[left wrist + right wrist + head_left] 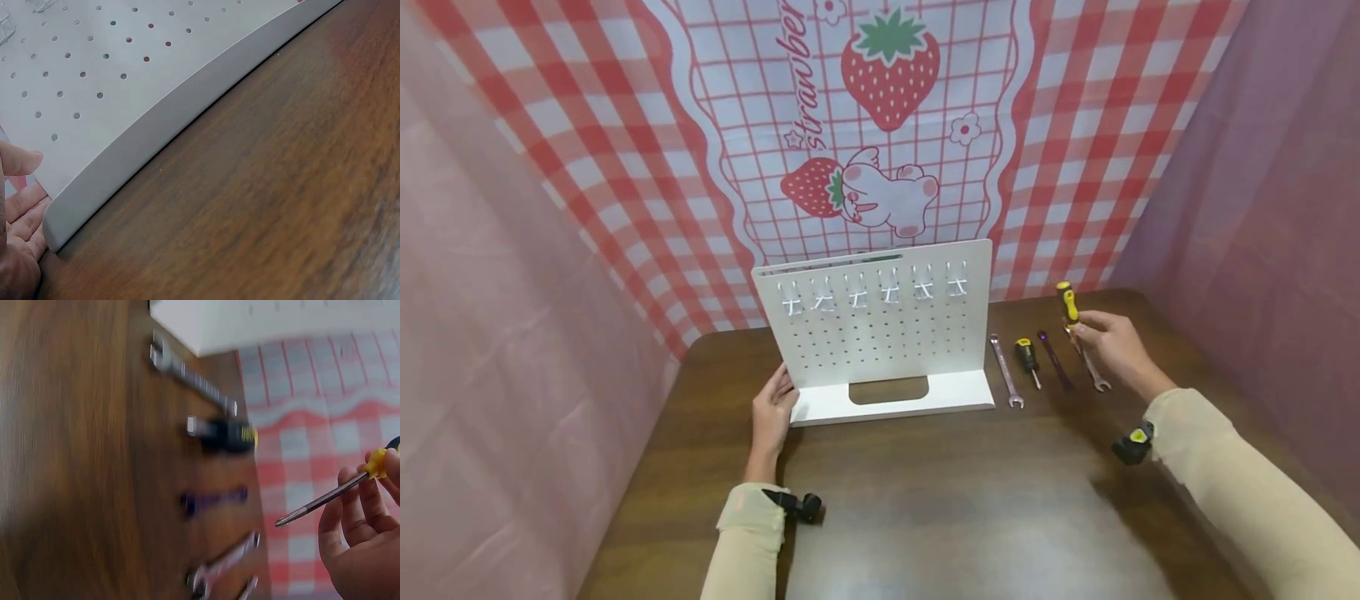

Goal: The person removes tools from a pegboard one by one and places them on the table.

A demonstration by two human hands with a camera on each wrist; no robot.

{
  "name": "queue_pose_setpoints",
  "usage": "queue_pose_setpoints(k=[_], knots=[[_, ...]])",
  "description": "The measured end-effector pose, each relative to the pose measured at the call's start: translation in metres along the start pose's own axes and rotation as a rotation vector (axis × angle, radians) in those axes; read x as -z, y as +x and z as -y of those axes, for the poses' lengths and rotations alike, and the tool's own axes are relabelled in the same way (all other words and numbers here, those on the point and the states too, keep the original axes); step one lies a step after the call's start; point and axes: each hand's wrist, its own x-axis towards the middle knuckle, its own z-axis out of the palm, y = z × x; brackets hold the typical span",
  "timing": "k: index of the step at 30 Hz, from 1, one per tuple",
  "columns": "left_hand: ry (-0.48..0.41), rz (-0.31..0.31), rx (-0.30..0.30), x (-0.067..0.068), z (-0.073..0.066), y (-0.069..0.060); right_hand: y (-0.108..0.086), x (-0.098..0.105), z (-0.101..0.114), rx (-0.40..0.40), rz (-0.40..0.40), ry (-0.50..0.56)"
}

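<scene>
My left hand (772,408) holds the lower left edge of a white pegboard (880,333); in the left wrist view the thumb lies at its front and the fingers reach behind the edge. My right hand (1116,346) pinches a yellow-and-black screwdriver (1067,302) above the table's right side, handle up in the head view. Its metal shaft shows a cross-shaped tip in the right wrist view. Below and left of this hand lie a silver wrench (1007,372), a short black-and-yellow screwdriver (1027,358), a purple wrench (1055,358) and another silver wrench (1097,377), partly hidden.
Clear hooks (890,289) with white strips line the pegboard's upper part. Its base has an oblong cutout and stands on the brown wooden table (910,500). A checked strawberry cloth (887,150) hangs behind, with pink curtains (512,350) at the sides.
</scene>
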Motion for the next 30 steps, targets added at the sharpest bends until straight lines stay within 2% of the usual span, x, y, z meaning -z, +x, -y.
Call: queue_pose_setpoints(k=[2,4,8,12,15,22,26,30], knots=[[-0.014,-0.019,-0.005,0.000,0.010,0.004,0.003,0.011,-0.010,-0.024,-0.021,-0.016],[-0.011,-0.034,-0.011,0.000,0.014,0.006,0.005,0.021,-0.020,-0.054,-0.046,-0.036],[0.006,-0.032,0.004,-0.001,0.016,0.004,0.006,0.039,-0.040,-0.115,-0.118,-0.090],[0.015,-0.022,0.024,-0.001,0.014,0.002,0.008,0.055,-0.056,-0.179,-0.161,-0.226],[0.006,-0.019,0.017,-0.002,0.008,0.003,0.012,0.063,-0.061,-0.229,-0.151,-0.315],[0.014,0.011,-0.013,-0.002,-0.024,-0.005,0.018,0.076,-0.072,-0.246,-0.084,-0.445],[0.017,0.014,-0.003,-0.001,-0.026,-0.007,0.023,0.078,-0.084,-0.218,-0.066,-0.506],[0.015,0.012,0.017,-0.001,-0.024,-0.007,0.027,0.076,-0.100,-0.241,-0.065,-0.553]])
